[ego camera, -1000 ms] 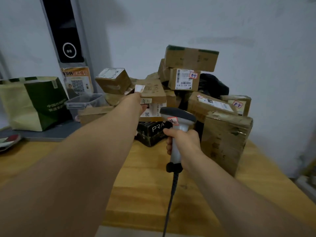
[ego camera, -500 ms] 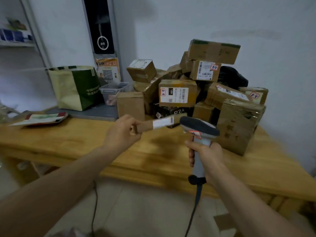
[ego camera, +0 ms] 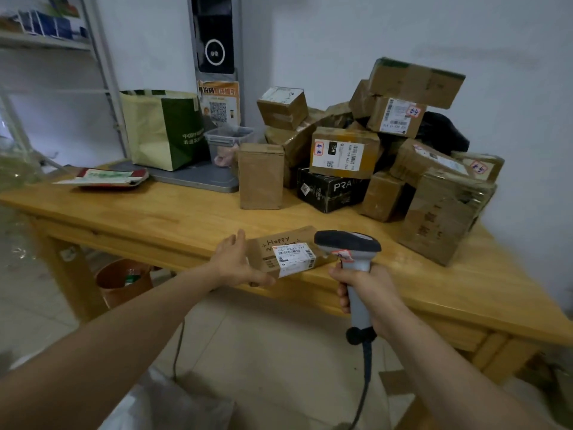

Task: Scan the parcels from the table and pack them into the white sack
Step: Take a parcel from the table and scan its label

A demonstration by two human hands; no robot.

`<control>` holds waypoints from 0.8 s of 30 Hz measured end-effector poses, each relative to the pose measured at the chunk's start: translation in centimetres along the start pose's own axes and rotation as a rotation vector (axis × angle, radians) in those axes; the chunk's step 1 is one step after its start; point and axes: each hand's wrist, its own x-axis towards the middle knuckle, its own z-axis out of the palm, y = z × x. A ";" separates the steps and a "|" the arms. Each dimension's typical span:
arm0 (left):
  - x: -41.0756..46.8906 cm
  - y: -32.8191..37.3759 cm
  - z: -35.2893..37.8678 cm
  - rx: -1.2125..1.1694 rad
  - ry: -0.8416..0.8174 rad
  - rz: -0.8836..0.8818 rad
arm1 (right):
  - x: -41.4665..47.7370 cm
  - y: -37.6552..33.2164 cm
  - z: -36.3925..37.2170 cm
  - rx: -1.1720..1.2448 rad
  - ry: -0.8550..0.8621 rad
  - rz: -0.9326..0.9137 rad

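Parcel (ego camera: 286, 252) has been turned label-up beside the scanner (ego camera: 347, 243), held in the left hand (ego camera: 235, 262); scanner gripped by the right hand (ego camera: 369, 296); scan judged imminent.

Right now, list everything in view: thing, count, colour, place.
held parcel: one, brown with white label, in left grip beside scanner head.
barcode scanner: one, grey, dark head, in right grip.
parcel pile: roughly a dozen, brown, table's back right.
black box: one, low in pile.
black bag: one, behind pile.
shopping bag: one, green and cream, back left on grey platform.
clear tub: one, beside bag.
flat packet: one, red and white, table's left.
wooden table: one, yellowish.
bin: one, brown, under table.
white sack: apparently one, bottom edge, blurred.
left grip: holds parcel.
right grip: holds scanner.
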 end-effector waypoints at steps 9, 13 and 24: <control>-1.6 -0.2 -2.2 0.162 0.414 0.303 | -0.2 -1.5 0.7 -0.172 -0.093 -0.068; -2.8 -0.5 -3.6 0.236 0.533 0.273 | -0.7 -1.7 2.6 -0.147 -0.125 -0.100; -4.3 -1.2 -4.7 0.280 0.630 0.251 | -1.9 -2.3 4.9 -0.146 -0.100 -0.167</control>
